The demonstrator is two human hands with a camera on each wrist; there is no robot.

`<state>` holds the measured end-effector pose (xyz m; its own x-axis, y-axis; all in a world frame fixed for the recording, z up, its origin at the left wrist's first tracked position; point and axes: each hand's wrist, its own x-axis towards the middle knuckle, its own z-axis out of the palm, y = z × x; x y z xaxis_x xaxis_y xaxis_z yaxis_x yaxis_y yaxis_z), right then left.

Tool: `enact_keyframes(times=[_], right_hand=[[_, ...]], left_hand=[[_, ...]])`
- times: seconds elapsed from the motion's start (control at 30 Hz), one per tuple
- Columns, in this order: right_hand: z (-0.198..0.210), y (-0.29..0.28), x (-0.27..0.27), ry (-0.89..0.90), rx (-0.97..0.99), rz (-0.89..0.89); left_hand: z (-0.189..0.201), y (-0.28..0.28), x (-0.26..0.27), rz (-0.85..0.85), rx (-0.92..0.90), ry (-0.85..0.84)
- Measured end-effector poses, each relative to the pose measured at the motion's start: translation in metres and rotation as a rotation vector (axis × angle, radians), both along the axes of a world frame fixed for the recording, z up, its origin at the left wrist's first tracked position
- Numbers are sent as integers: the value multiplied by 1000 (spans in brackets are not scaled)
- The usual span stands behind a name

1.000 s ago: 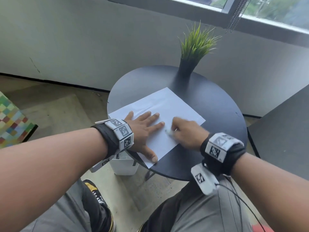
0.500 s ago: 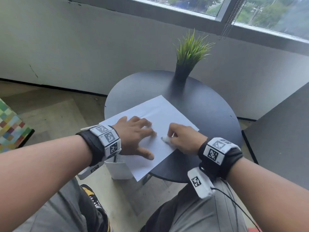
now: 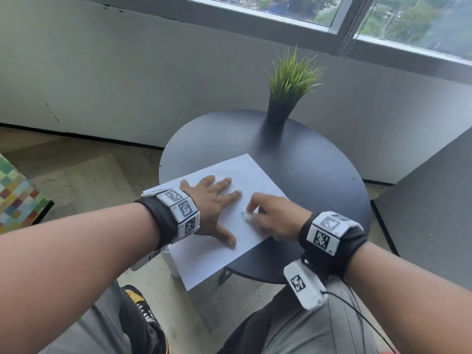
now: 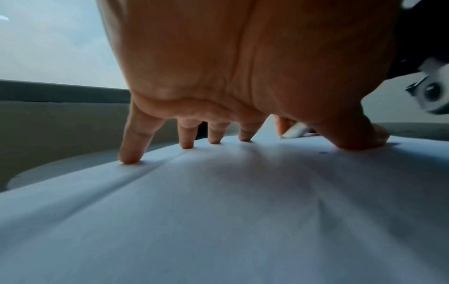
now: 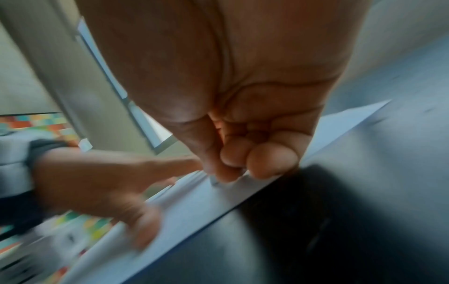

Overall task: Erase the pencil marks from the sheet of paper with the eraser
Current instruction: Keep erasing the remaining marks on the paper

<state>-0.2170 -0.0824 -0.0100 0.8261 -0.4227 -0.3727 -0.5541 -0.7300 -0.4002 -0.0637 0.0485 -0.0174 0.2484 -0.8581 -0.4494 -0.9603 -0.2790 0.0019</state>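
On the round table [image 3: 319, 175], left hand [image 3: 214, 208] flat, pinning paper [image 3: 245, 180]; right hand [image 3: 275, 218] pinches eraser [image 3: 247, 216]; best rub lightly, away from the pinning fingers.

No words or brand names can be read anywhere; the white blocks on the left wristband [image 3: 178, 210] and right wristband [image 3: 329, 233] carry only black-and-white square code patterns, with tiny printed characters beside them too small to make out.

eraser [image 3: 247, 216] rubbed leftward, left fingers [image 3: 231, 195] respread
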Motion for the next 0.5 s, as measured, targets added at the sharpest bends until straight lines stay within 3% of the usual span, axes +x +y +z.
enact_keyframes(times=[0.07, 0.23, 0.33, 0.4, 0.5], right_hand=[[1, 12, 0, 60, 33, 114], [2, -31, 2, -44, -140, -169], [0, 6, -1, 35, -64, 82], [3, 17, 0, 57, -12, 152], [5, -21, 10, -33, -125, -110]], left_hand=[[2, -1, -1, -2, 5, -4], [4, -5, -1, -16, 21, -11], [6, -6, -2, -6, 34, -11], [7, -7, -2, -7, 42, -13], [9, -9, -4, -5, 59, -26]])
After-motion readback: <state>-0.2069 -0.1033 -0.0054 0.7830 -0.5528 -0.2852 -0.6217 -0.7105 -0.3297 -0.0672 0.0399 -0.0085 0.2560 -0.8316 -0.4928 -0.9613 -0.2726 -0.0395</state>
